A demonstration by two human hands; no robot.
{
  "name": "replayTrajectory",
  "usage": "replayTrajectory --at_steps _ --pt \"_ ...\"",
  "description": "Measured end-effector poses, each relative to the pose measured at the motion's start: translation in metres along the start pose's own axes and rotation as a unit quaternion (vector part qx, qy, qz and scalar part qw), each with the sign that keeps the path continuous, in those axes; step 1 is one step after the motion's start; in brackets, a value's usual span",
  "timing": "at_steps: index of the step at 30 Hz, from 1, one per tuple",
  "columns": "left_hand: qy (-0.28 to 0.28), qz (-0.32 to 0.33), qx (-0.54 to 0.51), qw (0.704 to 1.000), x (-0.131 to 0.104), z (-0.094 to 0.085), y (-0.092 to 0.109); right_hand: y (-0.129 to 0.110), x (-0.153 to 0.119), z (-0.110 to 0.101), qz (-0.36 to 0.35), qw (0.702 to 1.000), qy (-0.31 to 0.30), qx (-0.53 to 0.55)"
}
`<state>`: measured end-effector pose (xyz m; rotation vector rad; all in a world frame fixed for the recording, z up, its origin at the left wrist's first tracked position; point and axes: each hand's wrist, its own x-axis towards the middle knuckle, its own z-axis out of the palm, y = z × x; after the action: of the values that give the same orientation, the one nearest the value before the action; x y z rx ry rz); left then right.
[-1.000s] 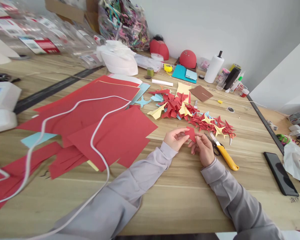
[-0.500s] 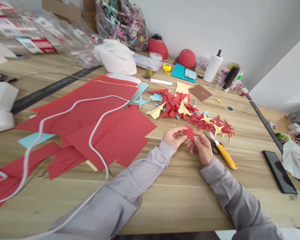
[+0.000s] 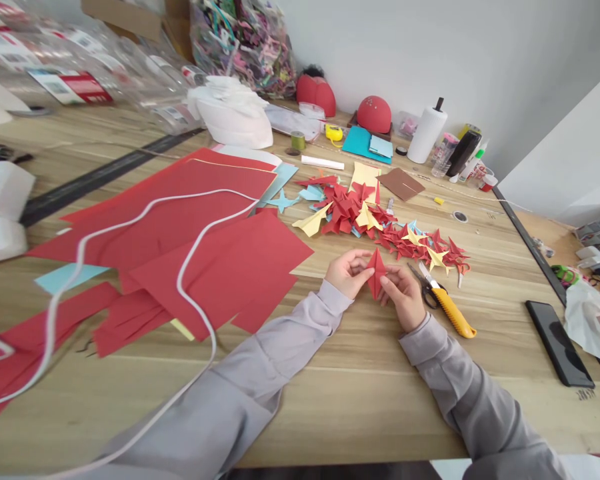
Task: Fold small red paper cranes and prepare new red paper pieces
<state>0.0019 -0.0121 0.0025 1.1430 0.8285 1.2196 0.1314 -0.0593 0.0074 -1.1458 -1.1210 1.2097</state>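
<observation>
A small red folded paper point(image 3: 376, 272), now a tall narrow diamond with a crease down its middle, is pinched between both hands. My left hand point(image 3: 347, 273) grips its left edge with thumb and fingers. On its right edge, the thumb and fingertips of my right hand point(image 3: 403, 293) are closed. Just beyond the hands lies a pile of folded red paper stars point(image 3: 345, 210) with some yellow and blue pieces mixed in. Black-handled scissors point(image 3: 429, 293) and a yellow cutter point(image 3: 453, 312) rest right of my right hand.
Large red sheets point(image 3: 220, 267) cover the table's left part, crossed by a white cable point(image 3: 183, 280). A black phone point(image 3: 560, 343) lies at the right. Toward the wall stand a white roll point(image 3: 427, 135), a red dome point(image 3: 374, 115) and a yellow tape measure point(image 3: 334, 134).
The red paper has opened from a compact folded shape into a taller diamond reaching above and below the fingers. Both hands have barely moved and still hold it.
</observation>
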Motion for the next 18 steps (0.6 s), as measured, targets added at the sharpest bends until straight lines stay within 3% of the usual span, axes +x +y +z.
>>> replayTrajectory --at_steps 5,9,18 --pt "-0.034 -0.006 0.019 0.999 -0.0026 -0.0001 0.0001 0.0029 0.0025 -0.0015 0.004 0.999 0.033 -0.024" --pt "-0.025 -0.021 -0.002 0.999 -0.0013 0.0001 -0.0011 0.0038 0.0033 -0.0025 -0.001 0.998 0.049 -0.032" --pt "-0.035 -0.068 -0.063 0.995 0.0001 -0.0003 0.0018 0.0016 0.0020 -0.0039 0.011 0.999 0.007 -0.032"
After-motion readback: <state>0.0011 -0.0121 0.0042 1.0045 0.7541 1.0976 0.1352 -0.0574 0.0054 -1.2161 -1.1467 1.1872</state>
